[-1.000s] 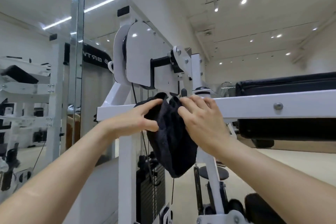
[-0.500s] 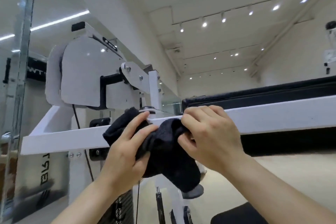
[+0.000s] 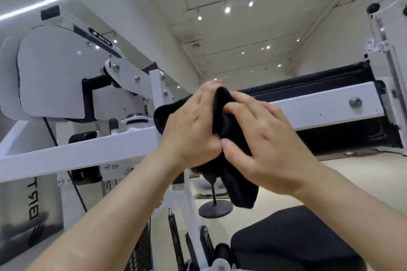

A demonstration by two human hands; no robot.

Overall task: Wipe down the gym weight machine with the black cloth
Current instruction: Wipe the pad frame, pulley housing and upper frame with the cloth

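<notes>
The white weight machine (image 3: 88,152) fills the left and middle of the head view, with a horizontal white bar running across. The black cloth (image 3: 233,138) is bunched up in front of that bar, its lower end hanging down. My left hand (image 3: 189,130) holds the cloth from the left, fingers curled round it. From the right, my right hand (image 3: 264,145) holds the cloth too, its thumb pressing into the fabric. Both hands hide most of the cloth and the bar behind it.
A white pulley cover (image 3: 55,77) sits upper left above the bar. A black pad (image 3: 308,83) lies on the bar's right stretch, and a black seat (image 3: 297,237) is at the bottom right. A spring (image 3: 174,237) and cable hang below. Another white machine frame (image 3: 387,50) stands far right.
The view has tilted upward and moved closer. Both hands have drawn together around the cloth, bunching it tighter in front of the bar.
</notes>
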